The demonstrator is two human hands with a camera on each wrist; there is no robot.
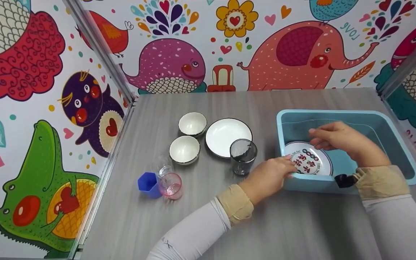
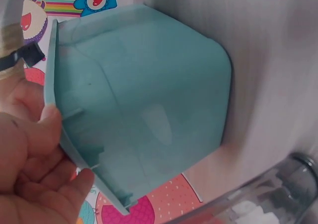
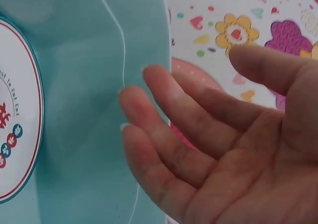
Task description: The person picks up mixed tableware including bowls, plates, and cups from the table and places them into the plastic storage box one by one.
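Observation:
A white plate (image 1: 311, 164) with red characters and a dark rim lies inside a light blue basin (image 1: 349, 115). My left hand (image 1: 268, 178) is at the basin's left near rim, by the plate's edge. In the left wrist view its loosely bent fingers (image 2: 82, 184) show outside the rim, with one fingertip against it; no held object shows. Over the basin, behind and right of the plate, hovers my right hand (image 1: 341, 139). Its fingers are relaxed and apart, and the palm (image 3: 248, 169) holds nothing in the right wrist view.
A dark clear glass (image 1: 243, 159) stands close to my left hand, beside a plain white plate (image 1: 226, 135). Farther left are two white bowls (image 1: 192, 123), a blue hexagonal cup (image 1: 149, 184) and a pink clear cup (image 1: 172, 186). Patterned walls enclose the table.

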